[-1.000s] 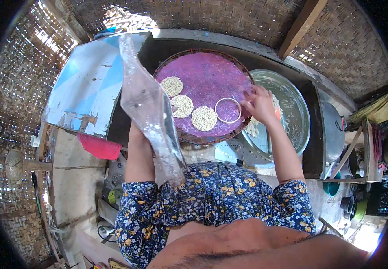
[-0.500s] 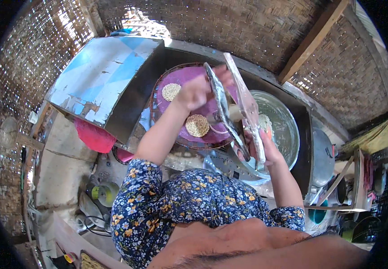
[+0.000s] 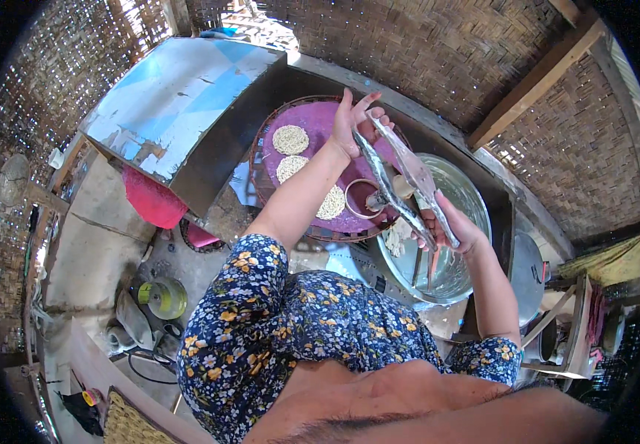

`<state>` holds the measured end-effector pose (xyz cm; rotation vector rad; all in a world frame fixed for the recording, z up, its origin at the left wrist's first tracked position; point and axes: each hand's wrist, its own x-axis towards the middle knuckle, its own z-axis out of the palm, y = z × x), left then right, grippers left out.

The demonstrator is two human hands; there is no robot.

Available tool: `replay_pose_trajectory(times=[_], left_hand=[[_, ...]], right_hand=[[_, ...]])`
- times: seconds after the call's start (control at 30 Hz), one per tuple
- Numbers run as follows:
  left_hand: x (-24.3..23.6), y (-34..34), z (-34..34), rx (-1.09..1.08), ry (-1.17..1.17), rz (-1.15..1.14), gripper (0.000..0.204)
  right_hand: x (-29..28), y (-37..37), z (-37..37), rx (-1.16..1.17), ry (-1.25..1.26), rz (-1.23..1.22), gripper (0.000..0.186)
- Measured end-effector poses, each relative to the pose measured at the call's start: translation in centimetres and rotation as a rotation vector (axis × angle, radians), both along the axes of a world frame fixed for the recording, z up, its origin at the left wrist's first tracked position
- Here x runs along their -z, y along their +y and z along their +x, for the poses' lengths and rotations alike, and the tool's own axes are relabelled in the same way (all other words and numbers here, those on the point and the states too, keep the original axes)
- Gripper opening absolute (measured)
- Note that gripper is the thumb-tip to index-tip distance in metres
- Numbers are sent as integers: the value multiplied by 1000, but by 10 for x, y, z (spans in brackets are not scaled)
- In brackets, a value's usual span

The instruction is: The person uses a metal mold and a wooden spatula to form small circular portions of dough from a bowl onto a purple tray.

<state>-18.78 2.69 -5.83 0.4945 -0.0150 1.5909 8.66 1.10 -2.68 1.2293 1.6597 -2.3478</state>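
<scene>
Two-armed tool (image 3: 418, 173), right hand (image 3: 463, 228) gripping near end, left hand (image 3: 346, 133) open-fingered at far end: could, unevenly held, tip onto pale rounds (image 3: 290, 139).

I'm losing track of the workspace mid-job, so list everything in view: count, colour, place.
Boards: two, greyish, between the hands
Short cylinder: one, grey, beside the boards
Noodle discs: three, cream, on the mat
Ring: one, pale, on the mat
Mat: one, purple, in the tray
Tray: one, brown-rimmed, centre
Basin: one, silvery, right of tray
Clump: count unclear, cream, in basin
Sticks: two, brown, at basin
Box: one, blue-and-white top, left
Cloth: one, pink, below box
Rounded container: one, yellow-green, lower left
Pot: one, grey, right of basin
Woven walls: count unclear, brown, background
Dim edges: too unclear to count
Dress: one, dark-blue floral, lower centre
Left hand: one, bare, at boards' far ends
Right hand: one, bare, gripping boards' near ends
</scene>
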Motion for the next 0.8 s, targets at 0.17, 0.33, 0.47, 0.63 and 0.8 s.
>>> replay_pose_trajectory(times=[0.17,0.33,0.47,0.63,0.8], left_hand=[[14,-14,-10,-73,-23,-84,55],[3,-25,-30,-175,53,-152,53],[-4,-14,-38,-180,44,-166,52],[8,3,-36,-123,11,-127,54],[16,-2,-14,-137,-51,-281,51]], right_hand=[[-4,-3,-13,-39,-115,70,65],[-5,-15,-39,-55,-93,214,60],[-6,-7,-47,-79,-174,379,60],[-17,-5,-42,-8,-236,593,58],[-30,-16,-29,-18,-318,648,58]])
